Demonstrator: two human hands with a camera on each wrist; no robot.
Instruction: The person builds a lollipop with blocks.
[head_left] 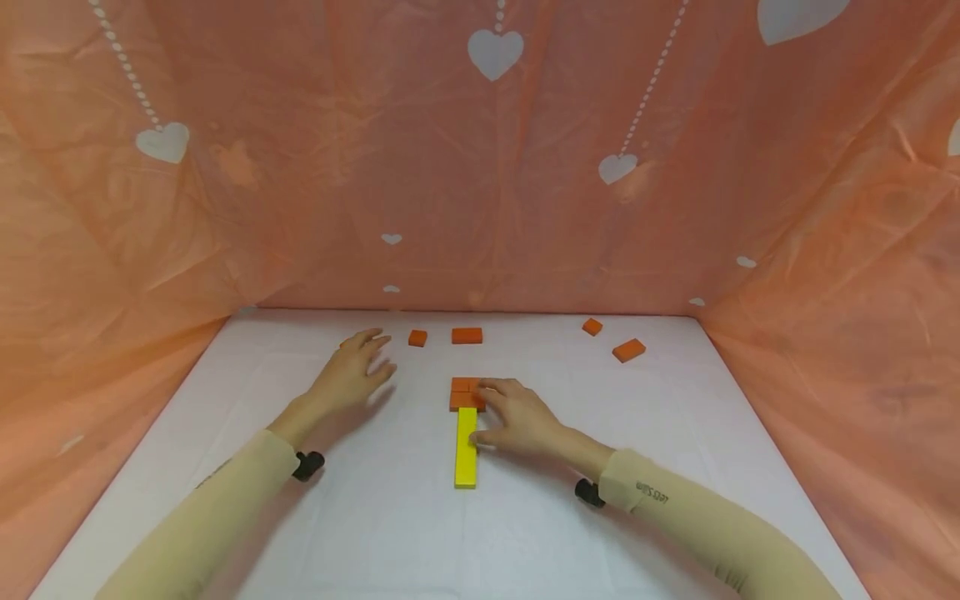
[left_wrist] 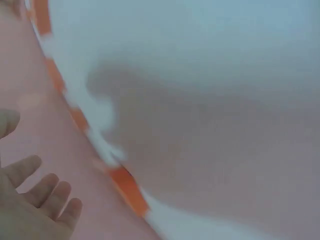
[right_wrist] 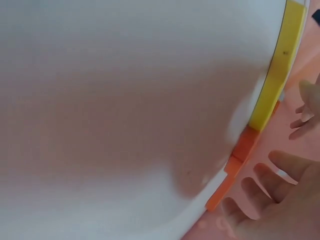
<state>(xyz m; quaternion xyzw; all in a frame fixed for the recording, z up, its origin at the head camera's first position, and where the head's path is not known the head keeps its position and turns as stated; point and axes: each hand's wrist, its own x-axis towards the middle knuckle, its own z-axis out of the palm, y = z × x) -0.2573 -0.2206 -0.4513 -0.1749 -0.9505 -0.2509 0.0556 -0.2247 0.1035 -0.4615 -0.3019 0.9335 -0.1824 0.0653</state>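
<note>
In the head view, a long yellow block point(head_left: 466, 458) lies lengthwise at mid-table. Its far end meets a small cluster of orange blocks point(head_left: 460, 400) set side by side. My right hand point(head_left: 521, 417) hovers over the right side of these, fingers apart and holding nothing; its fingertips cover part of the cluster. Further left, my left hand point(head_left: 348, 375) is spread above the white table, also holding nothing. Behind it an orange piece point(head_left: 343, 343) is mostly hidden. The left wrist view shows loosely extended fingers point(left_wrist: 25, 170) with a nearby orange block point(left_wrist: 129, 190) on the table.
Along the far side lie a small orange block point(head_left: 417, 338), a longer orange block point(head_left: 467, 335), and two more orange blocks at the right, one small point(head_left: 592, 327) and one longer point(head_left: 628, 350). A pink curtain point(head_left: 495, 208) with white hearts surrounds the white table point(head_left: 525, 542).
</note>
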